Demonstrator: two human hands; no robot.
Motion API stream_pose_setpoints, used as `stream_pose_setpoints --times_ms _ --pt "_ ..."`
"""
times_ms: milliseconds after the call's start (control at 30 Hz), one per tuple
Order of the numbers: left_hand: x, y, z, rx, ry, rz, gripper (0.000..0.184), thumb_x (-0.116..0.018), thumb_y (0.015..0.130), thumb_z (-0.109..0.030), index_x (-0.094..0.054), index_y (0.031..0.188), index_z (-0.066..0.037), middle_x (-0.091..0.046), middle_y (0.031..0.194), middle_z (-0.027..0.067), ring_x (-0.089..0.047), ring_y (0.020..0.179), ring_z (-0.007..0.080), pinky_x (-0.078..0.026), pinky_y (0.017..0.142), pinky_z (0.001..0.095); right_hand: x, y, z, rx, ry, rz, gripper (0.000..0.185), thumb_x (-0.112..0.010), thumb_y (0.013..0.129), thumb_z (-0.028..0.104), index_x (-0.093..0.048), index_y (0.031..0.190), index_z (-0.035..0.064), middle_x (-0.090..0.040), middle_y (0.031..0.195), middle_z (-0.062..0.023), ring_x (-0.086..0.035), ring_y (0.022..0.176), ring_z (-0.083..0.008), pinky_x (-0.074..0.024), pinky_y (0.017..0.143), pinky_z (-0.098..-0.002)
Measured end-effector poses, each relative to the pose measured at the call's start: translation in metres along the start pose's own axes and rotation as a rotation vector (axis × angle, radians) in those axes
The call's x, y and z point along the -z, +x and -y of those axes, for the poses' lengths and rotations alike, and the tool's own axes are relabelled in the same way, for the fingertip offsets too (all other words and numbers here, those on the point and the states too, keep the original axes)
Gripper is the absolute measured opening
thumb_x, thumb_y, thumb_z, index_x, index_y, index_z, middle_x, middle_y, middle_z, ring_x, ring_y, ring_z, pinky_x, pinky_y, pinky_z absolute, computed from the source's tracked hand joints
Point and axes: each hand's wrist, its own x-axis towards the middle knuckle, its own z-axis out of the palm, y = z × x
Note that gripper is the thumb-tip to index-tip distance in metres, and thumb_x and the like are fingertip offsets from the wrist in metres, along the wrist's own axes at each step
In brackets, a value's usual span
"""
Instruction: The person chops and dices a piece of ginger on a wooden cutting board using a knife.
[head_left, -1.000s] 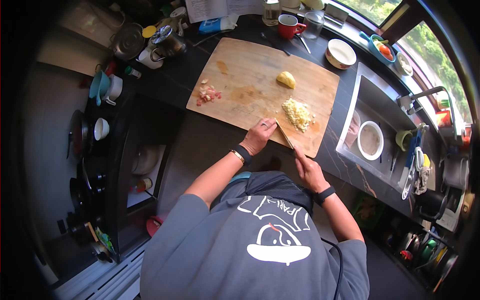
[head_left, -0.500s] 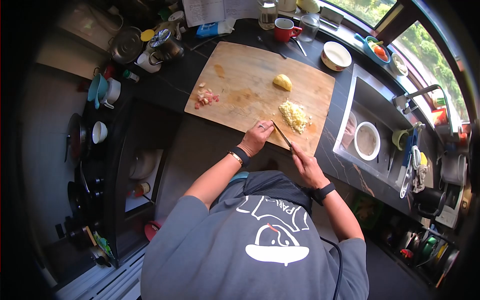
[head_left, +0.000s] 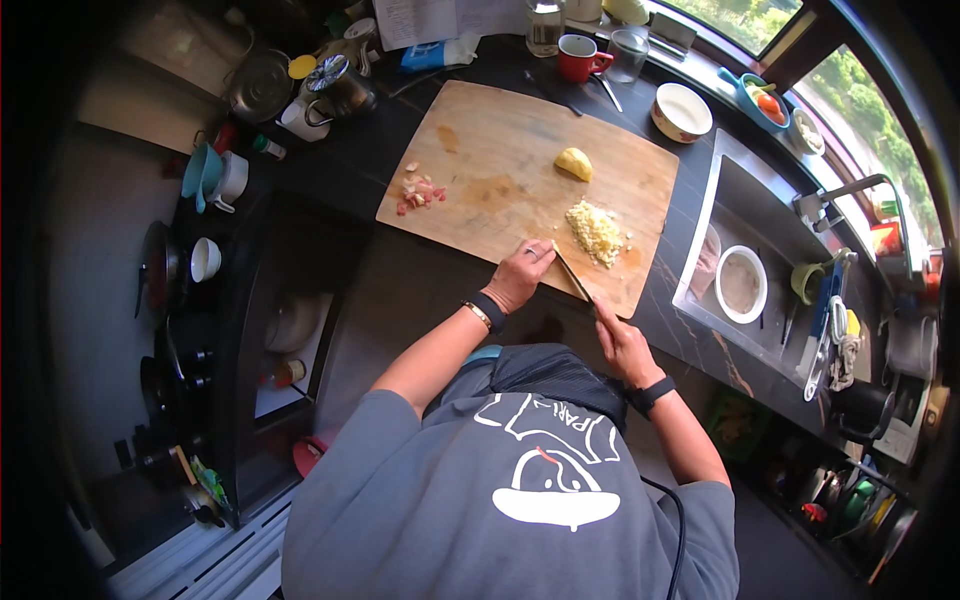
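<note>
My right hand (head_left: 625, 343) is closed around the handle of a knife (head_left: 573, 273), whose dark blade slants up and left over the near edge of the wooden cutting board (head_left: 505, 130). Close to the blade's tip, the fingers of my left hand (head_left: 522, 275) are pinched together. A small pale bit shows at those fingertips, but what they grip is not clear. To the right of the blade lies a pile of finely chopped pale yellow pieces (head_left: 595, 234). Beyond it sits a yellow half-round chunk (head_left: 574, 164), perhaps potato. Pinkish chopped bits (head_left: 421, 193) lie on the board's left side.
Right of the board is a sink (head_left: 715, 190) with a white bowl (head_left: 741, 284) in it. A patterned bowl (head_left: 682, 112), a red mug (head_left: 580, 60) and a glass jar (head_left: 627, 55) stand behind the board. A metal pot (head_left: 340, 88) is at the back left.
The view has shifted slightly, so the board and counter appear a little further right. My hands keep nearly the same pose, with the knife still between them.
</note>
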Motion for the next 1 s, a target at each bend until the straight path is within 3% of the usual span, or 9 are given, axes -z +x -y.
stream_pose_setpoints --times_ms 267,400,467,500,600,667,767,867,1000 --pt "0.006 0.011 0.005 0.177 -0.163 0.062 0.023 -0.068 0.081 -0.005 -0.065 0.104 -0.005 -0.063 0.112 0.0125 -0.062 0.102 0.0306 -0.053 0.088 0.0380 0.027 -0.031 0.003 0.057 -0.146 0.040 0.055 -0.059 0.096 0.013 -0.043 0.148 0.0204 -0.067 0.083 -0.0182 -0.066 0.074 -0.0367 -0.0540 0.066 -0.0434" --pt "0.014 0.033 0.024 -0.007 -0.123 0.063 0.021 -0.073 0.080 -0.009 -0.066 0.100 -0.007 -0.064 0.107 0.0105 -0.062 0.101 0.0294 -0.053 0.088 0.0377 0.030 -0.026 -0.001 0.031 -0.225 -0.025 0.053 -0.060 0.095 0.012 -0.047 0.146 0.0193 -0.068 0.087 -0.0160 -0.068 0.075 -0.0333 -0.0550 0.067 -0.0410" --pt "0.002 0.035 0.035 -0.044 -0.226 0.168 0.016 -0.073 0.080 -0.011 -0.066 0.095 -0.008 -0.064 0.098 0.0087 -0.063 0.099 0.0283 -0.052 0.086 0.0382 0.031 -0.024 -0.003 0.084 -0.106 -0.243 0.050 -0.061 0.095 0.011 -0.051 0.143 0.0178 -0.069 0.089 -0.0144 -0.069 0.077 -0.0318 -0.0553 0.068 -0.0407" --pt "0.003 0.037 0.032 -0.045 -0.226 0.169 0.016 -0.073 0.080 -0.011 -0.066 0.095 -0.008 -0.064 0.098 0.0087 -0.063 0.099 0.0283 -0.052 0.086 0.0382 0.037 -0.025 0.002 -0.050 -0.049 -0.167 0.046 -0.060 0.095 0.006 -0.054 0.140 0.0097 -0.070 0.110 -0.0181 -0.070 0.098 -0.0325 -0.0544 0.084 -0.0361" --pt "0.001 0.037 0.017 0.066 -0.129 0.247 0.013 -0.073 0.081 -0.012 -0.067 0.091 -0.009 -0.063 0.091 0.0075 -0.062 0.094 0.0286 -0.052 0.082 0.0385 0.035 -0.022 -0.001 -0.018 -0.027 -0.172 0.046 -0.060 0.095 0.007 -0.053 0.140 0.0096 -0.070 0.110 -0.0185 -0.070 0.099 -0.0332 -0.0543 0.084 -0.0365" --pt "-0.003 0.031 -0.002 0.329 -0.085 0.107 0.014 -0.071 0.083 -0.013 -0.066 0.095 -0.008 -0.061 0.094 0.0099 -0.060 0.092 0.0315 -0.053 0.081 0.0403 0.025 -0.016 -0.005 0.000 -0.047 -0.188 0.046 -0.061 0.095 0.009 -0.054 0.140 0.0138 -0.071 0.104 -0.0164 -0.070 0.092 -0.0329 -0.0550 0.079 -0.0381" --pt "-0.010 0.026 -0.016 0.464 -0.113 0.000 0.015 -0.071 0.083 -0.012 -0.065 0.096 -0.007 -0.060 0.097 0.0111 -0.059 0.093 0.0330 -0.051 0.083 0.0411 0.015 -0.003 0.000 0.017 -0.027 -0.209 0.047 -0.062 0.094 0.012 -0.054 0.140 0.0184 -0.071 0.098 -0.0151 -0.070 0.086 -0.0338 -0.0557 0.075 -0.0406" --pt "-0.001 0.026 -0.024 0.431 -0.069 -0.187 0.019 -0.074 0.082 -0.013 -0.065 0.097 -0.005 -0.061 0.096 0.0120 -0.060 0.093 0.0330 -0.050 0.084 0.0410 0.011 0.009 0.006 0.055 0.012 -0.230 0.048 -0.062 0.095 0.013 -0.052 0.142 0.0190 -0.071 0.102 -0.0168 -0.069 0.089 -0.0365 -0.0551 0.076 -0.0428" --pt "0.006 0.015 -0.021 0.509 -0.063 -0.170 0.024 -0.076 0.080 -0.014 -0.065 0.099 -0.004 -0.061 0.102 0.0132 -0.060 0.098 0.0340 -0.050 0.085 0.0421 0.012 0.015 0.008 -0.010 0.031 -0.153 0.050 -0.059 0.096 0.013 -0.049 0.144 0.0188 -0.071 0.102 -0.0159 -0.069 0.089 -0.0369 -0.0553 0.077 -0.0430"
